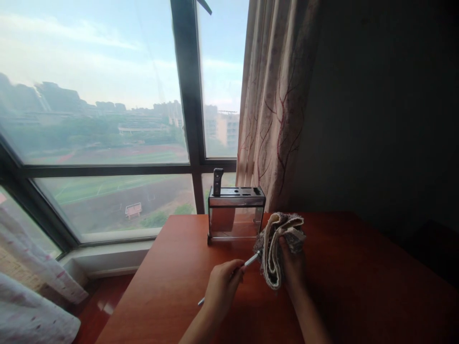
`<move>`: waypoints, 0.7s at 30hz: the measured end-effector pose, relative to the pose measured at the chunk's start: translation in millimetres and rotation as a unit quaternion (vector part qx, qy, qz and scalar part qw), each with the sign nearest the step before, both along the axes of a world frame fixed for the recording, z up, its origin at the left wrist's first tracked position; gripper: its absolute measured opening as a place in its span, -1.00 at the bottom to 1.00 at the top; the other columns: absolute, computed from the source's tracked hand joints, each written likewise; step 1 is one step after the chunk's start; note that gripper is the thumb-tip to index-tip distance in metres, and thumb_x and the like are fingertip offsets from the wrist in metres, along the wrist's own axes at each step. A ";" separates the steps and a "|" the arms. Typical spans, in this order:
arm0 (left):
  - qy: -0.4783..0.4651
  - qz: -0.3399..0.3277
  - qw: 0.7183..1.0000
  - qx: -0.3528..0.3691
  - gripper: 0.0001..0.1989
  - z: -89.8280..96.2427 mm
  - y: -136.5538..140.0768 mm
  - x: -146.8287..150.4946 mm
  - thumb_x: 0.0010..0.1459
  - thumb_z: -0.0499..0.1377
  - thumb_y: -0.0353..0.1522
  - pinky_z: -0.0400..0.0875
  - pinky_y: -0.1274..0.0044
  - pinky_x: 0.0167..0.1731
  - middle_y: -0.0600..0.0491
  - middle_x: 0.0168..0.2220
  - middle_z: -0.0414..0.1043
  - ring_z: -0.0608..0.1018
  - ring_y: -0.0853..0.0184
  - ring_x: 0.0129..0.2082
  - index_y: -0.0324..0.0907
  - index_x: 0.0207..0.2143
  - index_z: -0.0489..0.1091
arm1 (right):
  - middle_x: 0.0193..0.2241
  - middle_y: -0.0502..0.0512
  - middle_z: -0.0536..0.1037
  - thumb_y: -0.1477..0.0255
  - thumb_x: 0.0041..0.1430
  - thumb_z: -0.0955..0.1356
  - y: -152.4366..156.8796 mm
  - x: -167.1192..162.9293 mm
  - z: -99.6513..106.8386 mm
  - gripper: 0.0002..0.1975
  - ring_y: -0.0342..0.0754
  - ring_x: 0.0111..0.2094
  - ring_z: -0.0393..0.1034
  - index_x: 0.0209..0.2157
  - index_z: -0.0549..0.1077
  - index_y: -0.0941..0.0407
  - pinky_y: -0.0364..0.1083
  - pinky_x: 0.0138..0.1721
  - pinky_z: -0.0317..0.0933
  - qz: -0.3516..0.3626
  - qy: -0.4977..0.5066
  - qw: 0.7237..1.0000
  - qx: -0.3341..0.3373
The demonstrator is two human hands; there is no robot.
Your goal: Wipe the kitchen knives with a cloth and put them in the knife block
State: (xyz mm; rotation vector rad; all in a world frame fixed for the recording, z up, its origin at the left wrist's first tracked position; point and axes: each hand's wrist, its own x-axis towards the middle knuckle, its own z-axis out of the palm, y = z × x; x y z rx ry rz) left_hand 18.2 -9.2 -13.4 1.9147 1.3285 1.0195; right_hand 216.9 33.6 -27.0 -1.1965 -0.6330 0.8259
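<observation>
My left hand (pixel 223 283) is closed around a slim silvery-white utensil (pixel 251 259). One end of it points up and right to the cloth, and a thin tip shows behind the wrist at lower left; its exact kind is not clear. A folded, thick grey-and-cream cloth (pixel 274 243) is gripped in my right hand (pixel 291 260), whose fingers are partly hidden by the folds. The utensil's far end meets the cloth's left side. Just beyond both hands stands a clear-walled knife block (pixel 236 201), with one black-handled knife (pixel 217 181) upright in its left slot.
The reddish-brown wooden table (pixel 172 267) extends under both hands, its left edge dropping to the floor. Behind it are a large window (pixel 107 168) and a patterned beige curtain (pixel 272 105). A pale curtain (pixel 39 306) hangs at lower left, and a dark wall (pixel 376 105) rises right.
</observation>
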 end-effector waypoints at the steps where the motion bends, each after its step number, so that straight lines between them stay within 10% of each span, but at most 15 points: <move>1: -0.016 -0.005 1.000 -0.015 -0.69 0.1 0.5 -0.4 0.23 0.04 -0.22 0.22 0.60 -0.49 0.06 -0.57 0.45 0.44 0.36 -0.54 -0.20 -0.38 0.49 | -0.42 0.12 0.64 0.09 -0.23 0.50 -0.7 0.2 0.9 -0.53 0.13 -0.33 0.51 -0.35 0.54 0.16 -0.03 -0.35 0.33 0.004 0.010 1.000 -0.005; 13: -0.244 -0.079 0.929 -0.268 -0.47 -6.0 3.7 2.6 0.04 0.11 0.06 -0.10 0.62 -0.76 0.15 -0.70 0.30 0.10 0.55 -0.79 -0.28 -0.40 0.40 | -0.28 0.07 0.63 0.02 -0.11 0.44 -9.3 -7.2 3.8 -0.50 0.09 -0.24 0.52 -0.20 0.48 0.06 0.06 -0.20 0.38 0.168 0.228 0.959 0.022; 21: -0.185 -0.130 0.924 -0.310 -0.41 -2.3 -4.3 7.9 0.09 -0.01 0.10 -0.06 0.63 -0.73 0.15 -0.70 0.30 0.16 0.52 -0.77 -0.28 -0.38 0.39 | -0.43 -0.01 0.62 0.08 -0.26 0.52 -12.9 -6.4 -4.5 -0.54 0.05 -0.39 0.50 -0.33 0.51 0.06 0.03 -0.30 0.37 0.187 0.228 0.955 0.013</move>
